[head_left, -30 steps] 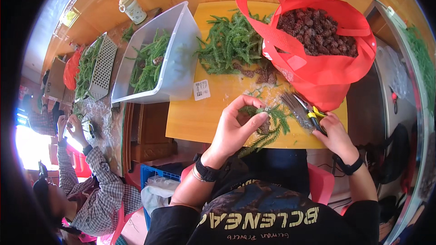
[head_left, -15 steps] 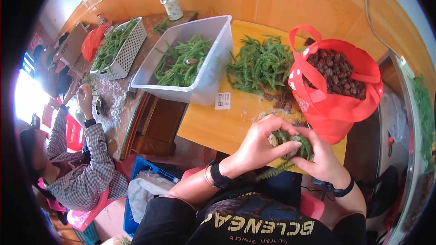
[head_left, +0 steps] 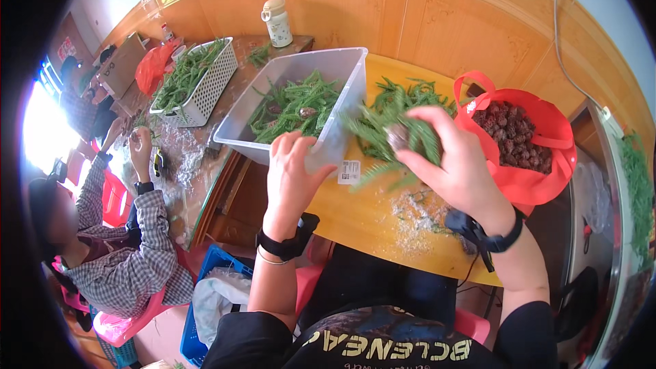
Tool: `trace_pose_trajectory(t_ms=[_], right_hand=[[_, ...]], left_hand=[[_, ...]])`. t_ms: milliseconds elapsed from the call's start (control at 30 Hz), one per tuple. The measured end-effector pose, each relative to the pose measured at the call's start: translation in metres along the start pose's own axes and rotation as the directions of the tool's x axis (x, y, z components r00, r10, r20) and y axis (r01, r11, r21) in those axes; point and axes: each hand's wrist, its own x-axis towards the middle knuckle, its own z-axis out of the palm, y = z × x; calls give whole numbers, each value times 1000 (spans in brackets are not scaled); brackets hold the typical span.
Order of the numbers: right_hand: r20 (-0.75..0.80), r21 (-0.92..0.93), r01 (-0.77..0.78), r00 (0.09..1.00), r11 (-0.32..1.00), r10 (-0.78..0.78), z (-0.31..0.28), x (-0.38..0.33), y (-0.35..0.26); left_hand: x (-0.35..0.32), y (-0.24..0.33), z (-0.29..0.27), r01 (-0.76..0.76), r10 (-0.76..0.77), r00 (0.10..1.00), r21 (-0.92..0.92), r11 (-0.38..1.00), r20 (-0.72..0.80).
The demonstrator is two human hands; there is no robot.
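Observation:
My right hand (head_left: 458,160) holds a green artificial pine sprig (head_left: 427,138) with a brown pine cone (head_left: 396,137) at its middle, up over the yellow table. My left hand (head_left: 294,178) is open, fingers apart, at the near wall of a clear plastic tub (head_left: 352,89); whether it touches the wall I cannot tell. Inside the tub lie green sprigs (head_left: 297,102) with several cones among them. Behind my right hand, a pile of loose sprigs (head_left: 410,92) lies on the table, partly hidden. A red bag (head_left: 557,116) full of brown pine cones (head_left: 512,133) stands to the right.
White and brown debris (head_left: 417,212) is scattered on the yellow table (head_left: 369,225) near a white label (head_left: 349,172). Left, a white basket (head_left: 222,72) of sprigs and a bottle (head_left: 277,24) stand on another table. A person in a checked shirt (head_left: 130,273) works there.
My hands have come apart from their shared hold. The right has lifted the sprig and cone up and away from me; the left has moved left to the tub. My view has shifted slightly.

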Motion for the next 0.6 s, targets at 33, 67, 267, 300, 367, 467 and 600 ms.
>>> trace_pose_trajectory(t_ms=[33,67,267,300,367,467,600], right_hand=[[-28,13,42,999,999,-42,8,12,2],[-56,26,85,995,996,-84,15,23,5],[20,268,80,996,960,-89,48,81,25],[146,326,-20,989,945,-30,50,83,19],[144,186,58,986,981,-86,56,85,24],[150,-15,2,989,1000,0,64,78,45],[230,4,-330,919,944,320,84,59,82]], left_hand=[[2,1,2,-17,18,999,-33,999,27],[4,6,3,-55,53,998,-38,998,-35],[9,22,16,-21,19,1000,101,995,24],[7,23,18,-29,27,999,115,993,19],[1,27,21,-31,25,999,182,983,36],[-5,28,26,-69,73,997,176,982,-14],[-8,33,30,-88,95,995,175,981,-33]])
